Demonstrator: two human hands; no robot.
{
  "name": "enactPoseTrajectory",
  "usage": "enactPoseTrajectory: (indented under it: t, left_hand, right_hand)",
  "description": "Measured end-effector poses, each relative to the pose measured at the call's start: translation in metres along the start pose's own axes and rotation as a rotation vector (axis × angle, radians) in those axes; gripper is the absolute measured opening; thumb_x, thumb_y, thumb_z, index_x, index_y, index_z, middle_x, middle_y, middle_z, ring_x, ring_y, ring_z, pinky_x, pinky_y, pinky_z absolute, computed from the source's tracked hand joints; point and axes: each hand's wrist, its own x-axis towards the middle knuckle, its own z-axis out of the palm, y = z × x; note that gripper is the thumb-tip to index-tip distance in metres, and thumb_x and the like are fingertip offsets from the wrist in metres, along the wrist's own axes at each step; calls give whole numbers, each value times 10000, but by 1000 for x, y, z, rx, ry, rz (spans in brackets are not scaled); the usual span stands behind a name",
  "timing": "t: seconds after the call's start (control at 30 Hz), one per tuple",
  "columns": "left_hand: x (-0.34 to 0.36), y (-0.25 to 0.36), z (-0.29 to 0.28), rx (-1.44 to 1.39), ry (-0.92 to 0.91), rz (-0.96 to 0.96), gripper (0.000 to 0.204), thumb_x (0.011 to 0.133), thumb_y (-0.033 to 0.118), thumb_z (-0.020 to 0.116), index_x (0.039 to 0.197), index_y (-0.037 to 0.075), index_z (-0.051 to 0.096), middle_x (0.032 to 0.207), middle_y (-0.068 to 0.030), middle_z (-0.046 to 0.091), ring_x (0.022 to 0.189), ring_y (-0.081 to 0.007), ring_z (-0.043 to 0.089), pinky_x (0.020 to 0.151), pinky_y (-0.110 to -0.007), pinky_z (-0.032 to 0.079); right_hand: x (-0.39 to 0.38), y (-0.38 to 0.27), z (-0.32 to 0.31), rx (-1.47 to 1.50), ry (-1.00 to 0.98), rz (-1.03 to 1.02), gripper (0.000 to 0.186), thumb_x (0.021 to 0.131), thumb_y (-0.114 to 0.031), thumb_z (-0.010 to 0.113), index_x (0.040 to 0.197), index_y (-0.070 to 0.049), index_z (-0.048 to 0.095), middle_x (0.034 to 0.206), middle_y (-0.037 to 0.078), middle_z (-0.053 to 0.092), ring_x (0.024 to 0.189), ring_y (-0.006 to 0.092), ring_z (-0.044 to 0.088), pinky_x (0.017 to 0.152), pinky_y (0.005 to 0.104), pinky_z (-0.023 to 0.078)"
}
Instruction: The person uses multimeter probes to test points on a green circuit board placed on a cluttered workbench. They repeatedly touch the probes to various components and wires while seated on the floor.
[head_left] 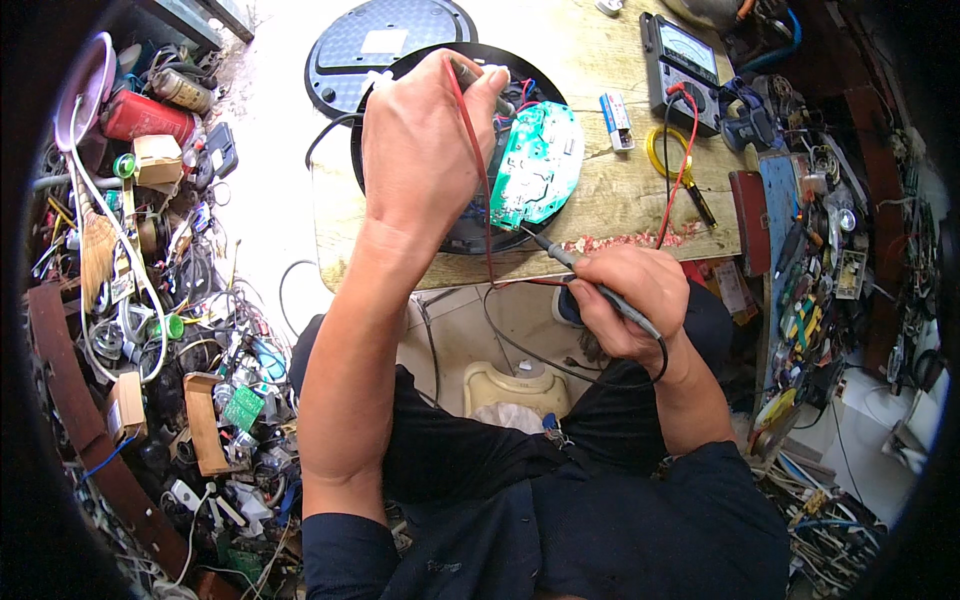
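A green circuit board (540,165) lies tilted in a round black housing (470,240) on the table. Over the housing's left part, my left hand (420,145) is closed on a test probe (464,72) with a red lead; that probe's tip is hidden behind the hand. My right hand (632,300) pinches another test probe (556,250), grey with a black lead. Its tip points at the board's lower edge; whether it touches cannot be told. Both leads belong with an analog multimeter (684,75), its red lead plugged in at the front.
A dark round cover (345,75) lies behind the housing. A small blue-and-white box (616,122) and a yellow-rimmed magnifying glass (660,150) are on the wooden table (345,235). Cluttered parts and cables (215,350) fill the left; tools (800,320) crowd the right. A beige stool (515,385) stands below.
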Motion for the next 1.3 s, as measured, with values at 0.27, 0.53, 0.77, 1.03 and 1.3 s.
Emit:
enactPoseTrajectory:
  t: [0.27,0.53,0.77,1.03,1.3]
  left_hand:
    - [0,0,0,-5,-9,-8,274,990,223,761,877,-25,736,633,-193,673,543,-320,694,548,-379,542]
    - [0,2,-1,2,-19,-9,275,992,227,763,869,-18,737,629,-195,668,545,-329,692,546,-385,541]
    - [0,1,-1,-5,-19,1,273,991,227,766,867,-15,736,627,-196,663,542,-334,685,543,-383,536]
    - [0,0,-2,8,-25,-5,267,996,232,771,917,-22,753,636,-153,675,556,-254,658,542,-351,512]
    - [0,-1,0,-11,-7,17,257,983,219,770,878,-14,741,630,-194,668,553,-342,692,549,-389,541]
  right_hand:
    - [-2,0,-2,-3,54,55,283,797,-1,833,1049,-40,711,867,111,750,700,277,745,617,374,582]
    - [-3,1,-1,14,39,79,267,808,13,824,1041,-35,704,832,110,749,691,274,748,615,372,580]
    - [-3,2,0,-3,31,70,266,811,12,828,1042,-33,705,831,117,751,689,277,748,609,368,578]
    - [-1,2,0,1,33,77,258,814,15,825,1037,-34,704,830,122,752,686,280,750,604,366,576]
    - [-1,-1,-2,-8,36,65,260,795,12,826,1016,-39,701,816,108,743,666,276,741,595,371,573]
